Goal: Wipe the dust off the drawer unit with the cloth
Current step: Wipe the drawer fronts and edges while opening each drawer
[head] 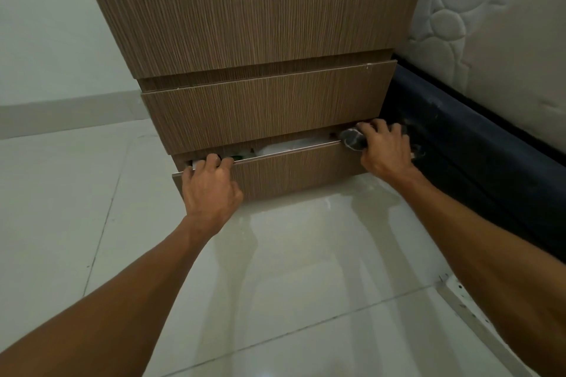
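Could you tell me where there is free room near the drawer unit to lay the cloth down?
The glossy pale tiled floor before the brown wood-grain drawer unit, between both forearms, is bare, as is the floor to its left. It is crowded at the unit's right, where the right hand presses the grey cloth beside the dark bed base.

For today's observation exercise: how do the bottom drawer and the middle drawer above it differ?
The bottom drawer is pulled partly open, showing contents through the gap; the middle drawer looks shut. Both hands touch the bottom drawer's top edge, the right hand pressing a cloth there, the left hand gripping; nothing touches the middle drawer. Both share striped brown wood-grain fronts.
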The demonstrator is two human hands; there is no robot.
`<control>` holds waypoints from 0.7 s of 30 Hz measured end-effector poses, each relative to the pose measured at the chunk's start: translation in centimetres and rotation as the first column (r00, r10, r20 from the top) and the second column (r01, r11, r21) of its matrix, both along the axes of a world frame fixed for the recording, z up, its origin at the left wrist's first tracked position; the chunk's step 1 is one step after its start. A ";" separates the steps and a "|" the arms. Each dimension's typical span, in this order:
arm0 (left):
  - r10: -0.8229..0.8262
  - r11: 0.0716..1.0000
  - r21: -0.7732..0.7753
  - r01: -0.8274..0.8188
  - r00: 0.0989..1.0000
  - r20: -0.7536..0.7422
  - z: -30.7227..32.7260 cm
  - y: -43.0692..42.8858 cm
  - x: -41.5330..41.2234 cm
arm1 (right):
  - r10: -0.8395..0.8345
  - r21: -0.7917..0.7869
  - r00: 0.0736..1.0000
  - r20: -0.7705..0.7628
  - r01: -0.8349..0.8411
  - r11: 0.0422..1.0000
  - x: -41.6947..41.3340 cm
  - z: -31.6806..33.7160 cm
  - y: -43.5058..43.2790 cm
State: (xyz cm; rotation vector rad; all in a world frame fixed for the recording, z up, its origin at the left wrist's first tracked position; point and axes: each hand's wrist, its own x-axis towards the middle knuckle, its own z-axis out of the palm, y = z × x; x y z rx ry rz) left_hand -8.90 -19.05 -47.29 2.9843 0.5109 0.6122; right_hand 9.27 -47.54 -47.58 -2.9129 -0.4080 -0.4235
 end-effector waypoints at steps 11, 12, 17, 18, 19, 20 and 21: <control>-0.049 0.999 -0.009 0.049 0.999 -0.011 0.7 0.8 0.2 | -0.231 0.804 0.775 -0.588 0.591 -0.065 -0.3 -1.4 2.8; -0.054 0.998 -0.013 0.054 0.998 -0.009 0.8 0.9 0.2 | -0.144 0.797 0.787 -0.600 0.574 -0.186 -0.6 -1.7 3.5; -0.052 0.997 -0.061 0.051 0.999 -0.006 1.1 0.8 0.5 | 0.127 0.675 0.786 -0.605 0.591 -0.441 -1.7 -2.3 8.9; -0.051 0.996 -0.074 0.050 0.999 -0.008 1.2 0.8 0.4 | 0.162 0.651 0.781 -0.604 0.600 -0.464 -2.4 -1.8 10.1; -0.054 0.995 -0.089 0.053 0.998 -0.015 1.3 0.9 0.4 | 0.187 0.633 0.775 -0.604 0.609 -0.478 -3.2 -1.3 11.4; -0.063 0.993 -0.104 0.060 0.998 -0.024 1.5 1.0 0.4 | 0.215 0.613 0.769 -0.602 0.617 -0.494 -3.8 -1.1 12.7; -0.077 0.990 -0.125 0.072 0.996 -0.035 1.7 1.1 0.3 | 0.223 0.596 0.762 -0.608 0.624 -0.505 -4.7 -1.0 13.8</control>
